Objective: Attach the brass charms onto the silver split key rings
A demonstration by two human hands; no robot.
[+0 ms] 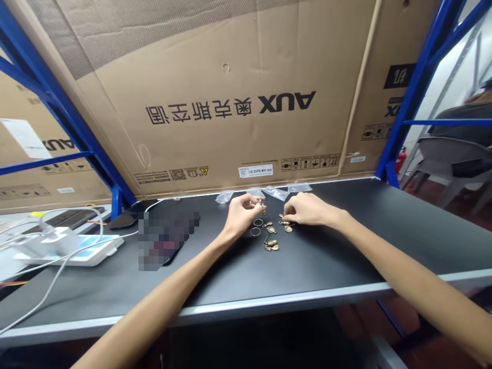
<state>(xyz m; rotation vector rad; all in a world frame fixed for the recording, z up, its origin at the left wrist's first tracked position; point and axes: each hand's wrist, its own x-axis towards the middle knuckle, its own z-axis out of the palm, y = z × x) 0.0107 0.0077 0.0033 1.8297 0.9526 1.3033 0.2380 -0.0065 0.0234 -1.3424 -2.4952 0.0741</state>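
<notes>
My left hand (244,210) is raised slightly over the black shelf, its thumb and fingers pinching a metal key ring (261,202) with a small brass-coloured piece hanging below. To the right, my right hand (305,209) reaches down with curled fingers at some small brass charms (288,229); its fingertips are partly hidden, so what they grip is unclear. Two loose split rings (255,232) lie just below my left hand. More brass charms (271,229) rest between the hands, and a brass gourd-shaped pendant (272,245) lies nearer the front.
Several clear plastic bags (275,193) lie behind the hands along a large cardboard box (230,138). At left are a blurred-out phone (169,238), a white power strip (84,251) and cables. Blue posts (418,82) frame the black shelf (326,266).
</notes>
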